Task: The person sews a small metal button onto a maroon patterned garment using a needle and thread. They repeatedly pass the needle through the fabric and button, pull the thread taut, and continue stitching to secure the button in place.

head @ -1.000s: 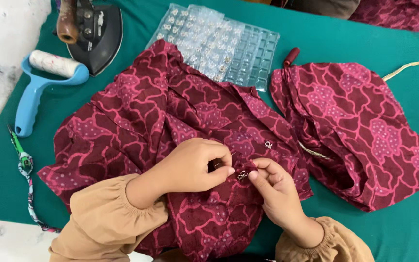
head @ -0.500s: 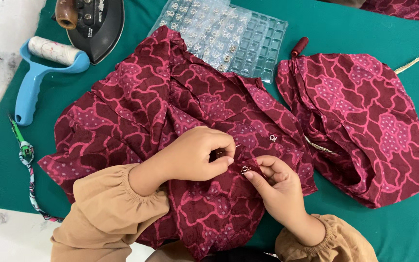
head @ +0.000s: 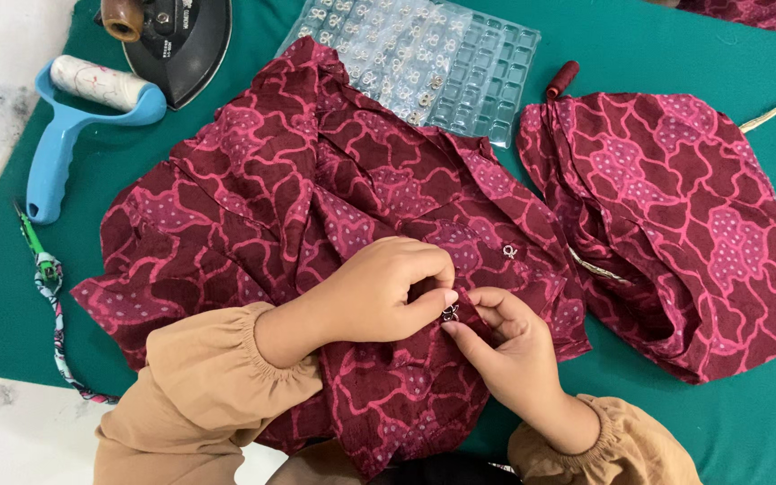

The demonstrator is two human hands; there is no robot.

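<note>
On the green-covered table [head: 675,36], the maroon patterned garment [head: 316,233] lies spread toward the near edge, and both hands meet at its front edge: the left hand [head: 379,292] and the right hand [head: 505,346] have their fingertips pinched together on a small metal hook fastener [head: 450,313]. One fastener [head: 510,252] already sits on the cloth just beyond, so the work looks partly done. The clear compartment tray [head: 424,63] at the far edge holds many more.

Small silver hook fastener [head: 450,313] sits on the crumpled maroon patterned garment [head: 316,224], front edge
</note>
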